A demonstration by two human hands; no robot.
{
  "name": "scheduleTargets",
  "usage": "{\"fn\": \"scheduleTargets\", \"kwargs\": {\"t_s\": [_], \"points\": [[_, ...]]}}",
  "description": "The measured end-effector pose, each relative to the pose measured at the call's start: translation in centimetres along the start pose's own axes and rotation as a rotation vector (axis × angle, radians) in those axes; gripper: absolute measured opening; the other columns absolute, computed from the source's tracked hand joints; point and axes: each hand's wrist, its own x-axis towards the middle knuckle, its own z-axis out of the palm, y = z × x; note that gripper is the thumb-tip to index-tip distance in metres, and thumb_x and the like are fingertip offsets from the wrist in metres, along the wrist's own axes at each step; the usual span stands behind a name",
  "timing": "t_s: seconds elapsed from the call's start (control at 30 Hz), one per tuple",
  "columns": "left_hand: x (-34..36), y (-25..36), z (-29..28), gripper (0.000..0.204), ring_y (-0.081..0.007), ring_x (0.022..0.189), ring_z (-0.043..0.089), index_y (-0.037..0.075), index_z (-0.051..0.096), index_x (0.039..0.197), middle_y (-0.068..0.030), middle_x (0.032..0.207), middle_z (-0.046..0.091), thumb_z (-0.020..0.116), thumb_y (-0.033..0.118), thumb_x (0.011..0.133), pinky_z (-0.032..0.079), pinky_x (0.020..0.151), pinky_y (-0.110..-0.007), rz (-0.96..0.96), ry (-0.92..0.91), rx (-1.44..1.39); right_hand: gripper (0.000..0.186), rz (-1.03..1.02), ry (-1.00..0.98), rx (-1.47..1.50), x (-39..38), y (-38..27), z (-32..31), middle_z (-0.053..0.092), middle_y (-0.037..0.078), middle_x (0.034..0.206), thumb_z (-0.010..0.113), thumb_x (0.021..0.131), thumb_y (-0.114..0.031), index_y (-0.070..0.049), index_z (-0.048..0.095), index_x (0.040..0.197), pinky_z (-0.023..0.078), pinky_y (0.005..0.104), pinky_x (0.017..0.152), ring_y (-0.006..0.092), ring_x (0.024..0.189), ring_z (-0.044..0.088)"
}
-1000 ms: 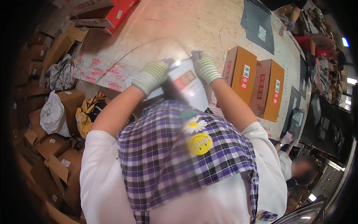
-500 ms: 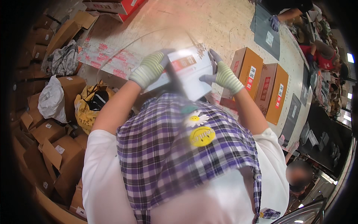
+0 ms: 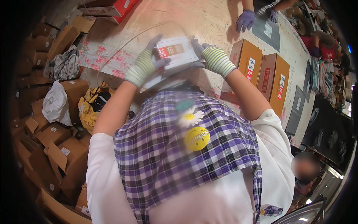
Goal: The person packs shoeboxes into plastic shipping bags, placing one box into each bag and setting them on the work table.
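Between my gloved hands is a small white carton [image 3: 182,59] with an orange-red printed patch on its face. My left hand [image 3: 147,63], in a striped glove with grey fingers, grips its left side, with a thumb across the front. On the opposite side, my right hand [image 3: 212,58] closes round the right edge, fingers partly under the carton. Below my left hand, another pale, flat piece [image 3: 153,79] shows at the table edge; its kind is hard to make out.
Two brown cartons [image 3: 245,58] with red labels stand on the table [image 3: 201,18] to the right. Beyond them a co-worker's gloved hand [image 3: 245,20] hovers near a grey flat package [image 3: 266,31]. Opened brown boxes [image 3: 69,153], a white sack [image 3: 56,102] and a yellow bag [image 3: 89,112] crowd the left.
The white carton has moved slightly up and away from my apron and turned, so its printed face shows more squarely. A co-worker's gloved hand has come in at the top.
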Motion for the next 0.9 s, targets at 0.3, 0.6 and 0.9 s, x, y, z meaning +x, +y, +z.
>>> {"fn": "scheduleTargets", "kwargs": {"t_s": [0.3, 0.6, 0.9], "points": [[-0.2, 0.1, -0.6, 0.107, -0.0254, 0.102, 0.063, 0.018, 0.007, 0.163, -0.0217, 0.134, 0.054, 0.077, 0.015, 0.081, 0.054, 0.090, -0.038, -0.044, -0.056, -0.099, 0.089, 0.066, -0.018, -0.014, -0.3, -0.9, -0.4, 0.068, 0.024, 0.098, 0.058, 0.090, -0.063, -0.003, 0.035, 0.152, 0.055, 0.0484, 0.072, 0.0415, 0.080, 0.069], [0.3, -1.2, 0.0, 0.117, -0.0374, 0.119, 0.062, 0.016, 0.000, 0.163, -0.0267, 0.132, 0.059, 0.080, 0.029, 0.079, 0.048, 0.102, -0.045, -0.042, 0.016, 0.108, 0.074, -0.129, 0.255, -0.018, 0.5, -2.1, 1.4, 0.045, 0.026, 0.141, 0.077, 0.078, -0.029, -0.006, 0.043, 0.140, 0.053, 0.0496, 0.095, 0.0449, 0.118, 0.057], [-0.9, -0.1, 0.4, 0.124, -0.0387, 0.135, 0.049, 0.019, 0.007, 0.163, -0.0266, 0.144, 0.049, 0.087, 0.026, 0.068, 0.040, 0.113, -0.043, 0.112, 0.021, 0.138, 0.089, 0.128, 0.167, 0.202, 0.6, -1.4, 1.6, 0.043, 0.021, 0.145, 0.077, 0.077, -0.023, -0.012, 0.031, 0.151, 0.052, 0.0485, 0.095, 0.0435, 0.116, 0.060]]}}
